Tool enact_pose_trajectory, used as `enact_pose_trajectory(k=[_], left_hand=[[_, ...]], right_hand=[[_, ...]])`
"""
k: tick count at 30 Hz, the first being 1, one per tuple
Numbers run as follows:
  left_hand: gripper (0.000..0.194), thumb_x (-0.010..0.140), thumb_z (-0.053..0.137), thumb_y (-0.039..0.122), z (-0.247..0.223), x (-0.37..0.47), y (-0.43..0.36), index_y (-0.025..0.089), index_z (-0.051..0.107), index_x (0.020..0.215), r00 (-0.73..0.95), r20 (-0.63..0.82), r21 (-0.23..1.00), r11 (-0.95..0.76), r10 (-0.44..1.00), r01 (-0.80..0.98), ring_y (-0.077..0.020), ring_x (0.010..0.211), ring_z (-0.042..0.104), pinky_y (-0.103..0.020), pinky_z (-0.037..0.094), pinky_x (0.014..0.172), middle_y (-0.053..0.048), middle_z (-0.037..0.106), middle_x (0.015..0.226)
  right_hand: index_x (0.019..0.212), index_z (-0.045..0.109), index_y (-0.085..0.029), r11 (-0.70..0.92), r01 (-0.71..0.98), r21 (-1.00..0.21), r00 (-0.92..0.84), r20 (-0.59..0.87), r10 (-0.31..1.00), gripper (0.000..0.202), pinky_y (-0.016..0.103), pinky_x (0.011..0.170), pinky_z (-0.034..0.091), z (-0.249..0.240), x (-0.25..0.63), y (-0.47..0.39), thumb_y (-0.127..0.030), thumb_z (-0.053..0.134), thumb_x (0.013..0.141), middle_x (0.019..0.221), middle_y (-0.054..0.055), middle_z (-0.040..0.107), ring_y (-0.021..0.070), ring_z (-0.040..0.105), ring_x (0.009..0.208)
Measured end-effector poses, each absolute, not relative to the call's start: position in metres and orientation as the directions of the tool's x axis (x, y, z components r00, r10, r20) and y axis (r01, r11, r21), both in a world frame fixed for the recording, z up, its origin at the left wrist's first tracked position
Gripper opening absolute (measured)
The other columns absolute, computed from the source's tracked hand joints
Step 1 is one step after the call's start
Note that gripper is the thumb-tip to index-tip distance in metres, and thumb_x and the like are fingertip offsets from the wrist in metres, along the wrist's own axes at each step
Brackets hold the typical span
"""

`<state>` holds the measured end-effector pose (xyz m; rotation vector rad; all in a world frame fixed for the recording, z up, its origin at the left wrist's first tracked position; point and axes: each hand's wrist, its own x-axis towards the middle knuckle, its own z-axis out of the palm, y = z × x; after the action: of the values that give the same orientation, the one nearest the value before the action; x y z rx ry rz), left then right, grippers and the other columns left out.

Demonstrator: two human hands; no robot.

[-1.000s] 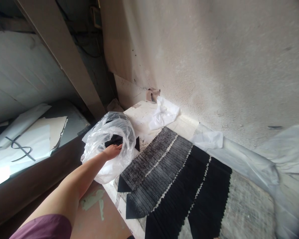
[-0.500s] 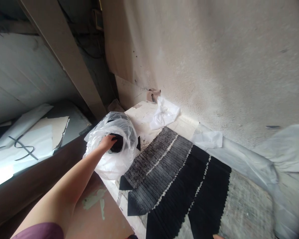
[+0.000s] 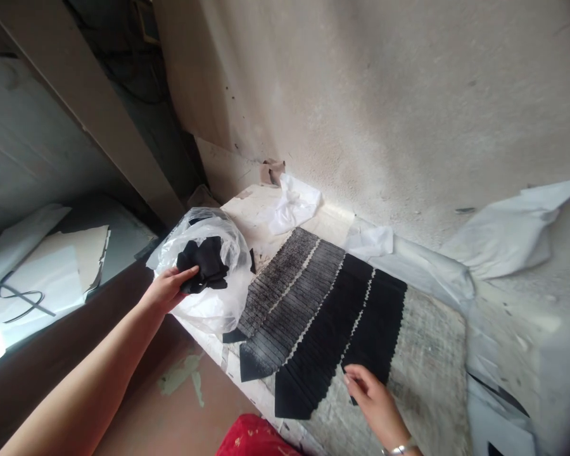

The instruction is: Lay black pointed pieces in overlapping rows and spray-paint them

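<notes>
My left hand [image 3: 175,285] grips a bunch of black fabric pieces [image 3: 208,263] above the mouth of a clear plastic bag [image 3: 228,310]. My right hand [image 3: 367,391], a bracelet at its wrist, is closed at the lower end of the rightmost black strip [image 3: 377,316], with its fingertips pinched at the edge. To the left of that strip lie another black strip [image 3: 330,323] and grey speckled strips [image 3: 275,272], overlapping in a fan with zigzag edges. A worn grey board [image 3: 432,354] lies under them.
White crumpled cloth [image 3: 294,202] lies by the wall at the back, near a brown scrap [image 3: 272,171]. At the left, a side surface holds paper sheets [image 3: 61,259] and a dark cord [image 3: 26,297]. White plastic sheeting [image 3: 427,259] runs along the wall.
My left hand has lifted the black pieces out of the bag. My right hand has come into fuller view at the black strip's lower end. The camera view has shifted.
</notes>
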<state>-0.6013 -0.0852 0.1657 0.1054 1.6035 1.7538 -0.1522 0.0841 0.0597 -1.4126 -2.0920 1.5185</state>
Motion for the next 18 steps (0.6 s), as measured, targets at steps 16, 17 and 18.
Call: enact_pose_trajectory(k=[16, 17, 18], left_hand=[[0.028, 0.065, 0.074, 0.034, 0.058, -0.214, -0.055, 0.017, 0.066, 0.086, 0.167, -0.713, 0.556, 0.694, 0.681, -0.457, -0.021, 0.068, 0.065, -0.028, 0.049, 0.061, -0.004, 0.07, 0.071], [0.029, 0.064, 0.075, 0.034, 0.053, -0.198, -0.051, 0.017, 0.066, 0.086, 0.169, -0.728, 0.564, 0.72, 0.665, -0.405, -0.0211, 0.067, 0.065, -0.027, 0.049, 0.06, -0.004, 0.07, 0.07], [0.03, 0.063, 0.076, 0.033, 0.048, -0.183, -0.046, 0.016, 0.066, 0.085, 0.165, -0.738, 0.576, 0.738, 0.655, -0.353, -0.0209, 0.066, 0.065, -0.027, 0.048, 0.059, -0.004, 0.07, 0.069]], right_hand=[[0.096, 0.061, -0.014, -0.504, 0.358, -0.786, -0.423, -0.617, 0.664, 0.045, 0.025, 0.056, 0.05, 0.052, -0.056, -0.011, -0.053, 0.063, 0.073, 0.079, 0.003, 0.063, 0.0146, 0.06, 0.066], [0.096, 0.062, -0.014, -0.514, 0.385, -0.766, -0.355, -0.638, 0.684, 0.043, 0.025, 0.054, 0.049, 0.044, -0.038, -0.014, -0.052, 0.061, 0.075, 0.078, 0.004, 0.063, 0.0146, 0.06, 0.065], [0.096, 0.062, -0.014, -0.528, 0.403, -0.748, -0.3, -0.653, 0.695, 0.042, 0.025, 0.053, 0.049, 0.036, -0.021, -0.015, -0.051, 0.06, 0.076, 0.077, 0.004, 0.064, 0.0147, 0.059, 0.063]])
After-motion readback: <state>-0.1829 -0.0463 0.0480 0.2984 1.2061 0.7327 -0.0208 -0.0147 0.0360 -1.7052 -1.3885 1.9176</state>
